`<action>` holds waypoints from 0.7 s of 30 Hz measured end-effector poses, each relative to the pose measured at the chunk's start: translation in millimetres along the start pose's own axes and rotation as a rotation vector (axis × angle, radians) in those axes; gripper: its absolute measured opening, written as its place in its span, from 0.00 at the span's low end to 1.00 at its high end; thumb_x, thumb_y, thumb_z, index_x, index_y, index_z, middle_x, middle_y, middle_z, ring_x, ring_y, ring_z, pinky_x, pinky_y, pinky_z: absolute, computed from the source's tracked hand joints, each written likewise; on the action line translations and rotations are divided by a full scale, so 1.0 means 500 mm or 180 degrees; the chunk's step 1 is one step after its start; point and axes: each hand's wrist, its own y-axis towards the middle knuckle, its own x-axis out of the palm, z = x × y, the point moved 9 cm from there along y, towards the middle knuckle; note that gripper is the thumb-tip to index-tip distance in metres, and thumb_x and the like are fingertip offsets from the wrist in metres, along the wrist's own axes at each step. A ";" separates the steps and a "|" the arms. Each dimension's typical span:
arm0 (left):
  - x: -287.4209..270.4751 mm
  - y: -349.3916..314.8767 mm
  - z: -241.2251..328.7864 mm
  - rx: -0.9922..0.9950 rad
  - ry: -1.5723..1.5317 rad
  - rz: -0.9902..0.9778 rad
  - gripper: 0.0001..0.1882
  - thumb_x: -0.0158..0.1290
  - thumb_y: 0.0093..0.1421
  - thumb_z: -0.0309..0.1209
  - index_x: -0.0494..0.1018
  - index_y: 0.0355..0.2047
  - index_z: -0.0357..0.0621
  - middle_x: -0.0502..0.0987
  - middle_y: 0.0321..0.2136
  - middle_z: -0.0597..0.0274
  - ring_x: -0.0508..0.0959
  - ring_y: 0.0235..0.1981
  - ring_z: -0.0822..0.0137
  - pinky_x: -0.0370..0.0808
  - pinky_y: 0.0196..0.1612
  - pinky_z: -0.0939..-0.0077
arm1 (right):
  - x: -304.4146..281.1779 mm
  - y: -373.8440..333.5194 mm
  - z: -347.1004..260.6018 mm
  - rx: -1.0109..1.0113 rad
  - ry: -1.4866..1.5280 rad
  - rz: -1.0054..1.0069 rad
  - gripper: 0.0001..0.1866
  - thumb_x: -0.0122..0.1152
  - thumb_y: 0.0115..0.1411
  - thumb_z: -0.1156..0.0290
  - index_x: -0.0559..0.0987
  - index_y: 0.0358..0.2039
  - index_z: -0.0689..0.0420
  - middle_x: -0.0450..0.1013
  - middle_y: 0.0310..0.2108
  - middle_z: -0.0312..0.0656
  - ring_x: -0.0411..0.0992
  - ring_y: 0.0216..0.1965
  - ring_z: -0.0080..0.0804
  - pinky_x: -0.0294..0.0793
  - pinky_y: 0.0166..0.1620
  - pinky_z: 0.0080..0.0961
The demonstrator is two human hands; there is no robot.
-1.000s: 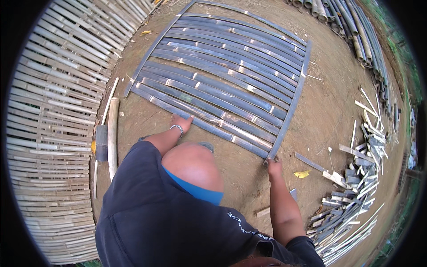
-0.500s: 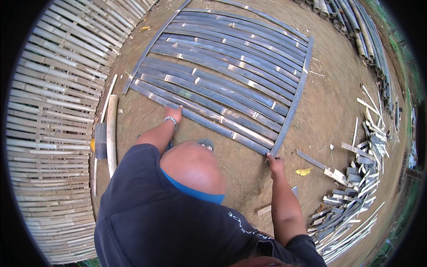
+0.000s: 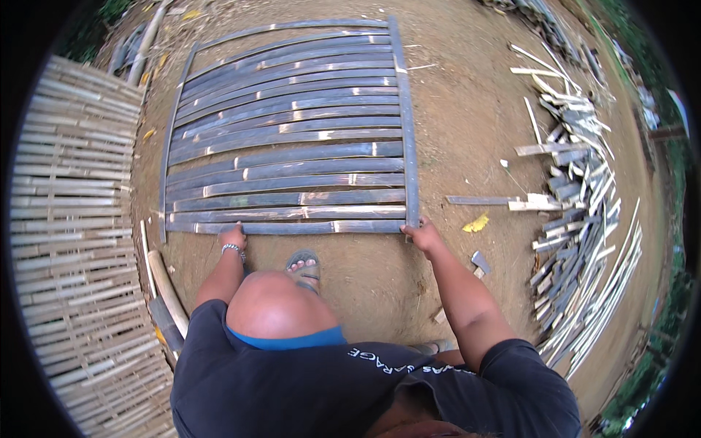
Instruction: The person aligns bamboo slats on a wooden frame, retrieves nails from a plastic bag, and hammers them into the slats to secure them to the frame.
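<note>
On the ground in front of me lies a flat bamboo slat panel (image 3: 403, 124). Its dark slats run side to side, with gaps between them, joined by one upright strip at each end. My left hand (image 3: 233, 236) grips the nearest slat (image 3: 314, 228) left of its middle, thumb on top and the other fingers mostly hidden. A metal bracelet (image 3: 234, 249) circles that wrist. At the panel's near right corner, my right hand (image 3: 423, 236) is closed on the end, with its fingertips partly hidden. My bent knee and sandaled foot (image 3: 302, 267) are between the two arms.
A pale bamboo slat wall (image 3: 73, 212) stands along the left, with a bamboo pole (image 3: 168, 292) beside it. On the right spreads a pile of split bamboo offcuts (image 3: 577, 241). A yellow leaf (image 3: 475, 223) and a small blade-like piece (image 3: 480, 263) lie nearer my right arm.
The view has turned, and the panel now appears level instead of slanting down to the right. Both hands keep hold of its near edge. More of my sandaled foot shows.
</note>
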 end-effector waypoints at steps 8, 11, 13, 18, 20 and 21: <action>-0.043 -0.056 0.047 -0.0084 -0.0210 0.0373 0.19 0.59 0.66 0.41 0.75 0.32 0.34 0.76 0.23 0.54 0.76 0.19 0.65 0.73 0.18 0.70 | 0.033 -0.001 -0.019 0.0121 0.0218 -0.0222 0.29 0.76 0.54 0.67 0.74 0.53 0.64 0.79 0.41 0.45 0.77 0.41 0.33 0.78 0.42 0.32; -0.065 -0.028 0.047 -0.0144 0.0038 0.0210 0.17 0.58 0.67 0.41 0.73 0.33 0.37 0.74 0.23 0.59 0.75 0.18 0.67 0.75 0.18 0.78 | 0.028 -0.010 -0.027 0.0148 0.0530 0.0123 0.31 0.77 0.53 0.66 0.75 0.54 0.63 0.79 0.43 0.47 0.77 0.43 0.34 0.78 0.43 0.33; -0.065 -0.021 0.040 -0.0207 0.0001 0.0217 0.18 0.58 0.67 0.42 0.75 0.34 0.36 0.77 0.23 0.57 0.76 0.18 0.66 0.73 0.18 0.75 | 0.023 -0.012 -0.034 0.0085 0.0293 0.0027 0.33 0.78 0.52 0.64 0.75 0.55 0.62 0.79 0.45 0.49 0.77 0.45 0.36 0.78 0.46 0.34; -0.062 0.005 0.039 -0.0227 -0.0079 0.0057 0.16 0.57 0.68 0.40 0.75 0.40 0.36 0.78 0.28 0.55 0.78 0.22 0.64 0.76 0.21 0.75 | 0.030 -0.010 -0.043 -0.0079 -0.0020 -0.0092 0.39 0.77 0.52 0.56 0.73 0.60 0.62 0.77 0.52 0.54 0.77 0.51 0.44 0.75 0.55 0.36; -0.056 0.005 0.041 -0.0226 -0.0185 0.0006 0.17 0.56 0.68 0.40 0.74 0.45 0.37 0.78 0.33 0.53 0.79 0.26 0.63 0.77 0.22 0.75 | 0.026 -0.018 -0.050 -0.0117 -0.0223 -0.0129 0.41 0.76 0.52 0.53 0.73 0.61 0.62 0.77 0.54 0.55 0.76 0.54 0.47 0.73 0.58 0.36; -0.050 0.006 0.043 -0.0230 -0.0240 -0.0021 0.18 0.56 0.68 0.40 0.73 0.47 0.38 0.78 0.36 0.53 0.80 0.28 0.63 0.77 0.23 0.75 | 0.021 -0.012 -0.042 -0.0182 -0.0302 -0.0042 0.41 0.73 0.54 0.51 0.72 0.63 0.60 0.76 0.54 0.55 0.75 0.56 0.50 0.72 0.59 0.38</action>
